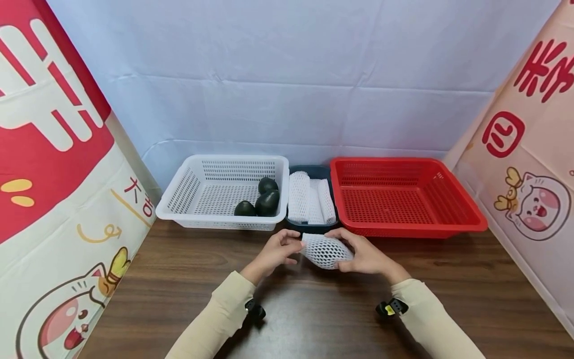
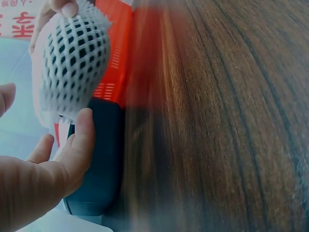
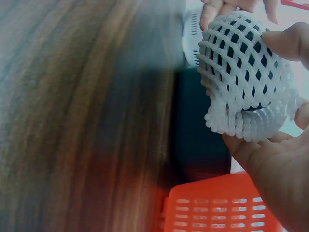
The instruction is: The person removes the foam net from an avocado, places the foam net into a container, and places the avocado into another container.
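Note:
An avocado in a white foam net sleeve (image 1: 326,252) is held above the table, its dark skin showing through the mesh. My right hand (image 1: 365,254) grips it from the right, thumb on the near side and fingers round the far side. At the sleeve's left end is my left hand (image 1: 279,252), fingers spread and loosely bent, a fingertip right at the sleeve's edge in the left wrist view. In the right wrist view the net (image 3: 241,72) bunches at the end nearest the right palm.
A white basket (image 1: 219,219) with several dark green avocados (image 1: 267,203) stands at the back left. Beside it, a dark blue bin (image 1: 314,228) holds white foam net sleeves (image 1: 299,197). A red basket (image 1: 403,230) stands on the right. All rest on a brown wooden table (image 1: 314,319).

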### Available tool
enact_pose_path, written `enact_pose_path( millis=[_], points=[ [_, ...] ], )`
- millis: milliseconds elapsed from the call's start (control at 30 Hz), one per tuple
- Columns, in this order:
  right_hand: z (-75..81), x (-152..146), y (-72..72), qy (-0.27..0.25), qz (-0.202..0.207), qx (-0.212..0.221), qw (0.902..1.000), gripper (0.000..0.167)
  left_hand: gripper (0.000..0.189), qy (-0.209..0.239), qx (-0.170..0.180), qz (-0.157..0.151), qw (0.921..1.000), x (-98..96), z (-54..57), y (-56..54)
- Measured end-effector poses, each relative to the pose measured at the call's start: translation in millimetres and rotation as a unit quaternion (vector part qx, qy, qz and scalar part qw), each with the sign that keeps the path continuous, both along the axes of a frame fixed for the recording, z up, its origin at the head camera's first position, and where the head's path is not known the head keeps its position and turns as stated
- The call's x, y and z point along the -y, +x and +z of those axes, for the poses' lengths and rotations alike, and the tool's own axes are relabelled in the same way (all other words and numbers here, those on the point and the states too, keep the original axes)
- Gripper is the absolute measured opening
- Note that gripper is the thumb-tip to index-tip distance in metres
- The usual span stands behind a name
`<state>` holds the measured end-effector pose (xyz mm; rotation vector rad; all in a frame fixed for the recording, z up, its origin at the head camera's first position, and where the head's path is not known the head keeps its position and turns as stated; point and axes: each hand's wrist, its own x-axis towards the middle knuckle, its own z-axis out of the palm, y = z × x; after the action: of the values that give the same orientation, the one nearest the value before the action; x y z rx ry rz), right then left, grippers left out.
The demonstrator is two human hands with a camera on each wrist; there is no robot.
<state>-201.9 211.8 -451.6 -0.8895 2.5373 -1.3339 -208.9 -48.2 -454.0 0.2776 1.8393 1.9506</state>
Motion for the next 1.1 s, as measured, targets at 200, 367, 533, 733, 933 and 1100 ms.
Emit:
enact_pose_path(
  millis=[200, 367, 533, 733, 933, 1100],
  points=[
    [-4.8, 2.1, 0.6, 0.003, 0.021, 0.005, 0.9998, 0.06, 0.045, 0.012, 0.012, -0.006, 0.9998, -1.9, -9.7, -1.9],
    [-5.9, 4.3, 2.6, 0.016, -0.001, 0.02, 0.9997, 0.059, 0.05, 0.014, 0.005, 0.0, 0.9999, -4.0, -17.3, -2.5],
    [-6.7, 5.7, 2.8, 0.023, -0.01, 0.028, 0.9993, 0.058, 0.041, 0.004, -0.005, 0.005, 1.0, -4.5, -19.6, -2.3],
    [-9.9, 7.0, 0.0, 0.043, -0.002, 0.012, 0.999, 0.058, 0.03, -0.006, -0.009, 0.001, 0.9999, -4.4, -23.4, -3.9],
    [-12.0, 10.9, -2.9, 0.074, -0.003, -0.013, 0.9972, 0.059, 0.029, -0.009, -0.005, 0.003, 0.9999, -2.7, -27.2, -6.3],
    [-11.8, 14.1, -3.8, 0.091, -0.006, -0.004, 0.9959, 0.06, 0.029, -0.013, -0.006, 0.003, 0.9999, -1.2, -29.8, -7.2]
  ],
)
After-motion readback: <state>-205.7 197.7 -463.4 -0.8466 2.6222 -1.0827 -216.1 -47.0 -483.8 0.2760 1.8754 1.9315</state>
